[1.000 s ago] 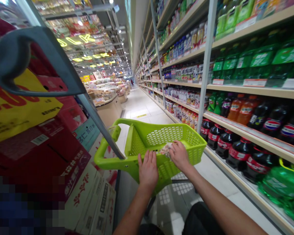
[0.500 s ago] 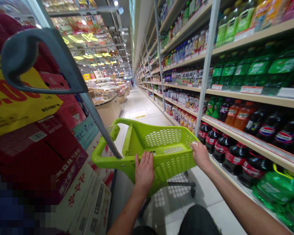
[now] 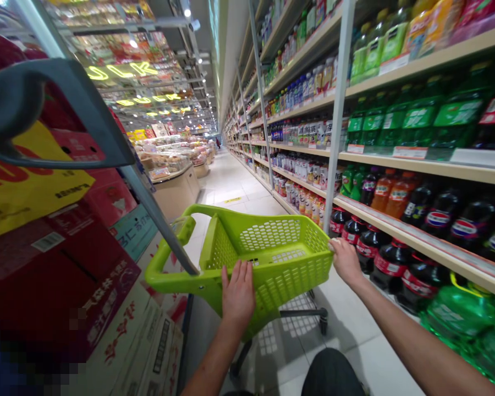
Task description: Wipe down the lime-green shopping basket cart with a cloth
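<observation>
A lime-green plastic shopping cart [image 3: 289, 280] stands sideways in front of me on dark wheeled legs. Its basket has perforated walls, with no goods visible inside. My left hand [image 3: 238, 294] lies against the near side, its fingers hooked over the top rim and the thumb hidden. At the basket's right corner, the curled fingers of my right hand [image 3: 345, 259] are closed on the edge. The cart's green handle loop [image 3: 159, 278] points left, partly behind a slanting grey metal bar.
A grey moulded handle [image 3: 82, 115] on the metal bar juts in at upper left, before stacked drink cartons [image 3: 53, 269]. Shelves of bottles [image 3: 421, 159] line the right side, with large cola bottles [image 3: 391, 258] at the bottom. A tiled aisle [image 3: 226, 187] runs ahead past food displays.
The cart and both hands appear slightly further left and lower. The grey handle and the shelves have also shifted left in view. Both hands stay at the basket's rim.
</observation>
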{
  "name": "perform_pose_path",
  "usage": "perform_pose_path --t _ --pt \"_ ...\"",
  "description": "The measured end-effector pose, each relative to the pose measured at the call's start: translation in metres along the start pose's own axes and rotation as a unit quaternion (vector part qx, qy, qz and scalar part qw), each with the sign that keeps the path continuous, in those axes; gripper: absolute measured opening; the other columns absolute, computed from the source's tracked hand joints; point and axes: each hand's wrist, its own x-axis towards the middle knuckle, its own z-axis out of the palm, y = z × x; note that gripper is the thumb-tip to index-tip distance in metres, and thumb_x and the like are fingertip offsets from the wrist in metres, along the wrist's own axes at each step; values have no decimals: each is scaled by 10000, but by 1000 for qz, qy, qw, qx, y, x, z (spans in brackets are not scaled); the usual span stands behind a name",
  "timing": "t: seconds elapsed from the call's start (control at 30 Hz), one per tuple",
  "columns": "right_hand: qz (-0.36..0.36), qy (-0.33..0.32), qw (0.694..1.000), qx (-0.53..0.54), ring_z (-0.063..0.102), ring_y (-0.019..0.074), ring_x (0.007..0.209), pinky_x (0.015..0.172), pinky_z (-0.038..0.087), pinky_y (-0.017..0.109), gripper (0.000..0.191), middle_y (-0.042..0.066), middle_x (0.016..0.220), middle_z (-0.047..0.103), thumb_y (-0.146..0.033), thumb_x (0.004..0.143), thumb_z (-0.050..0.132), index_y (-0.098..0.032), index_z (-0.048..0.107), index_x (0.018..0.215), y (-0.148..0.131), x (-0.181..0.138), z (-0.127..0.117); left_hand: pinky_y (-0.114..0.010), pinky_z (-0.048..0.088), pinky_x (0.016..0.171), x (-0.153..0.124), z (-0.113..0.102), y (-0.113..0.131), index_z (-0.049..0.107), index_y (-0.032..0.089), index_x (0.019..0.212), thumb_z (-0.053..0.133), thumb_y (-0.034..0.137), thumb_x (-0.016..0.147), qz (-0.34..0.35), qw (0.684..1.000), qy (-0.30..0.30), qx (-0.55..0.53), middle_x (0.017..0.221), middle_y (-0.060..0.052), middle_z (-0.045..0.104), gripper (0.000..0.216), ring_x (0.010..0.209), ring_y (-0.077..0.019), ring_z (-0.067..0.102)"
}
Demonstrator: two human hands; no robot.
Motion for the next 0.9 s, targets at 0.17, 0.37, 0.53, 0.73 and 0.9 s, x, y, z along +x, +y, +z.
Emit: perform_pose_path --t 0.17,0.37,0.53,0.73,0.9 --pt "-125 -21 984 124 432 221 1091 917 369 440 497 99 1132 532 4 647 363 -189 580 1050 -94 -20 10 -517 86 1058 5 1 9 439 156 1246 365 158 779 1 1000 5 -15 1281 -87 478 473 1223 -239 359" --pt "-169 -21 964 205 438 197 1120 938 391 430 608 92 1181 519 -11 667 334 -181 417 1245 -126 -29 17 -500 81 1064 -12 -17 -16 449 172 1227 365 128 771 33 996 71 -40 1284 -82 474 466 1228 -225 361" --pt "-65 39 985 153 482 241 1074 910 412 480 544 111 1112 542 -54 683 352 -177 455 1203 -74 -13 23 -485 119 1056 -33 -42 -74 343 113 1280 368 176 792 -124 964 235 16 1321 -147 410 493 1254 -241 315" --pt "-208 -15 926 313 450 191 1148 947 418 406 613 75 1222 502 -33 700 347 -207 353 1288 -220 -38 18 -528 134 1035 -33 -42 -84 413 87 1228 413 190 739 -164 973 162 27 1304 -143 435 500 1263 -282 283" --pt "-375 -18 836 401 449 158 1156 942 434 347 526 59 1212 523 -47 767 367 -237 406 1256 -316 -16 -25 -495 155 1045 -36 -53 -99 478 149 1184 412 163 730 -146 980 134 12 1306 -97 447 459 1246 -246 324"
